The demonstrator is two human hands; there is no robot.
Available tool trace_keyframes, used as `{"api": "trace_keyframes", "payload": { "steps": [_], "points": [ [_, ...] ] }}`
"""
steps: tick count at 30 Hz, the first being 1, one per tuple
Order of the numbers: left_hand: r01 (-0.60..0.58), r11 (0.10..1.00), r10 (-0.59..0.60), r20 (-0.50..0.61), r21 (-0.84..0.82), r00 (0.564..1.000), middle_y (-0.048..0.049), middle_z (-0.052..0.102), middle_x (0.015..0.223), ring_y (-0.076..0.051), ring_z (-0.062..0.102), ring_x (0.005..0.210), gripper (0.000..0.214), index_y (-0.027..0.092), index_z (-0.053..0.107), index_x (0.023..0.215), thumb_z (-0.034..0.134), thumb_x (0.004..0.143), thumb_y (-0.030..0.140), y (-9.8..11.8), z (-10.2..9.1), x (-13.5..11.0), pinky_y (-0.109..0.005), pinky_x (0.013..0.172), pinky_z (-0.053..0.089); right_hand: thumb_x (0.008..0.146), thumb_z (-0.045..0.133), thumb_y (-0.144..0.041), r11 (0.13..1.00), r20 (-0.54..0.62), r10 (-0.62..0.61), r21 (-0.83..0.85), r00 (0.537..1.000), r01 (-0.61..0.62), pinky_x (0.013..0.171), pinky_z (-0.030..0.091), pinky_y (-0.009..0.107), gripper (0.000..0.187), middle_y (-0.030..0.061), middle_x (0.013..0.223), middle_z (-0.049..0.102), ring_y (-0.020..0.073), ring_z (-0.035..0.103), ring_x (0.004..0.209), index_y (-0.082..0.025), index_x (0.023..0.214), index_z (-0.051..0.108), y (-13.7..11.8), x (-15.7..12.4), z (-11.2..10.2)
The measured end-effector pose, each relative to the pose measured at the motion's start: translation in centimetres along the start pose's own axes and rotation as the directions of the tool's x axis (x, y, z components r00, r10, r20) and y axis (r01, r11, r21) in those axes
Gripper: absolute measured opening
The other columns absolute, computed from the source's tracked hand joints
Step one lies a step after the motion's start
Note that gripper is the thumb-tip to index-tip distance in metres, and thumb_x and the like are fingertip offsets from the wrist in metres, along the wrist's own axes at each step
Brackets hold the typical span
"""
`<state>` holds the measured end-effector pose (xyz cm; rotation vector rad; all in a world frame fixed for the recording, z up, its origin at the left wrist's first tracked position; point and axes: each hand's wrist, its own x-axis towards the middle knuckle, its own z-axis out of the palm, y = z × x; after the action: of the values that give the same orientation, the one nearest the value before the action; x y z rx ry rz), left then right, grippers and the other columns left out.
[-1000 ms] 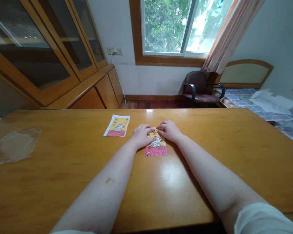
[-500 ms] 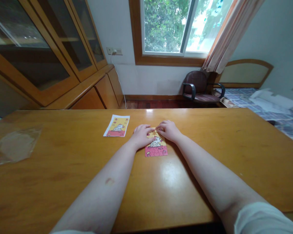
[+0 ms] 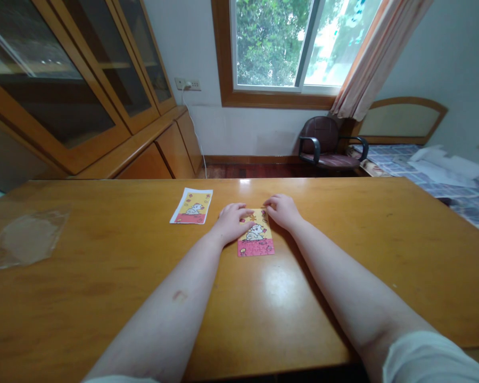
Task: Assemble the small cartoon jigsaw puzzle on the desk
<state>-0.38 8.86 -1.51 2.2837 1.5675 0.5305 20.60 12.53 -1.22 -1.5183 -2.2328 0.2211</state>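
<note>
A small yellow and pink jigsaw puzzle (image 3: 256, 238) with a cartoon animal lies flat on the wooden table (image 3: 104, 276). My left hand (image 3: 231, 221) rests on the puzzle's upper left corner, fingers stretched flat across it. My right hand (image 3: 281, 209) sits at the puzzle's upper right corner, fingers curled, fingertips touching the edge; what they pinch, if anything, is hidden. A printed picture card (image 3: 191, 206) showing the same design lies to the left of my left hand.
A crumpled clear plastic bag (image 3: 24, 236) lies at the table's left. Wooden glass-door cabinets (image 3: 75, 90) line the left wall. Beyond the table stand a dark armchair (image 3: 325, 143), a window (image 3: 295, 42) and a bed (image 3: 431, 170) at right.
My right hand has slid a little to the right and back off the puzzle's top, uncovering more of its upper edge. My left hand has stayed put.
</note>
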Motion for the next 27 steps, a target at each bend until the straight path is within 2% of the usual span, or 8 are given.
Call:
{"api": "trace_keyframes", "payload": {
  "steps": [3,5,10,14,18,21,27],
  "points": [
    [0.023,1.0,-0.023,-0.026,-0.013,0.999,-0.0055,0.059,0.131,-0.026,0.047,0.125,0.034,0.028,0.072,0.11,0.055,0.084,0.043,0.0,0.0,0.1,-0.045,0.11,0.036,0.088,0.052,-0.025,0.981,-0.029,0.168,-0.09,0.985,-0.17,0.09,0.041,0.037,0.025,0.0085,0.104,0.07,0.025,0.059,0.101,-0.02,0.099,0.074,0.7,0.2,-0.3],
    [0.03,1.0,-0.03,-0.017,-0.006,0.999,-0.0052,0.06,0.13,-0.027,0.048,0.125,0.031,0.028,0.073,0.106,0.055,0.084,0.04,0.0,-0.1,0.1,-0.045,0.11,0.037,0.089,0.051,-0.03,0.965,-0.012,0.227,-0.135,0.974,-0.226,0.089,0.041,0.038,0.028,0.0106,0.108,0.069,0.0269,0.059,0.103,-0.02,0.104,0.072,1.2,0.4,-0.6],
    [0.02,1.0,-0.02,-0.002,0.002,1.0,-0.0062,0.06,0.128,-0.026,0.049,0.124,0.032,0.028,0.073,0.108,0.055,0.084,0.04,0.0,-0.1,0.1,-0.044,0.11,0.037,0.089,0.054,-0.037,0.948,0.095,0.259,-0.217,0.961,-0.234,0.086,0.043,0.041,0.03,0.0136,0.11,0.067,0.0305,0.059,0.102,-0.021,0.101,0.075,1.9,0.6,-1.4],
    [0.021,1.0,-0.021,0.0,0.004,1.0,-0.0055,0.06,0.128,-0.026,0.048,0.125,0.032,0.029,0.072,0.108,0.054,0.084,0.039,0.0,0.0,0.1,-0.044,0.11,0.036,0.087,0.055,-0.03,0.943,0.143,0.275,-0.233,0.951,-0.238,0.085,0.044,0.039,0.025,0.0128,0.11,0.068,0.0293,0.061,0.101,-0.022,0.1,0.076,2.0,0.7,-1.6],
    [0.029,0.999,-0.029,-0.003,0.016,1.0,-0.0053,0.06,0.128,-0.025,0.049,0.125,0.032,0.029,0.072,0.109,0.054,0.084,0.038,0.0,-0.1,0.1,-0.043,0.11,0.037,0.088,0.054,-0.03,0.946,0.058,0.289,-0.173,0.956,-0.276,0.087,0.044,0.037,0.026,0.0114,0.111,0.068,0.0276,0.061,0.103,-0.023,0.103,0.075,2.3,0.8,-1.5],
    [0.059,0.998,-0.059,-0.017,0.03,0.998,-0.0056,0.061,0.127,-0.025,0.05,0.123,0.032,0.027,0.072,0.109,0.053,0.084,0.035,0.0,-0.1,0.2,-0.042,0.11,0.038,0.089,0.052,-0.03,0.922,-0.042,0.351,-0.157,0.935,-0.353,0.088,0.045,0.038,0.029,0.0116,0.112,0.069,0.0279,0.06,0.105,-0.022,0.105,0.075,2.7,0.8,-1.5],
    [0.077,0.997,-0.077,-0.022,0.012,0.997,-0.0063,0.061,0.128,-0.027,0.05,0.122,0.038,0.026,0.07,0.113,0.056,0.082,0.043,-0.1,-0.1,0.3,-0.044,0.11,0.037,0.085,0.06,-0.038,0.917,0.018,0.36,-0.19,0.933,-0.35,0.083,0.047,0.038,0.026,0.0126,0.108,0.07,0.0288,0.063,0.099,-0.024,0.098,0.077,3.2,0.7,-1.3]
  ]
}}
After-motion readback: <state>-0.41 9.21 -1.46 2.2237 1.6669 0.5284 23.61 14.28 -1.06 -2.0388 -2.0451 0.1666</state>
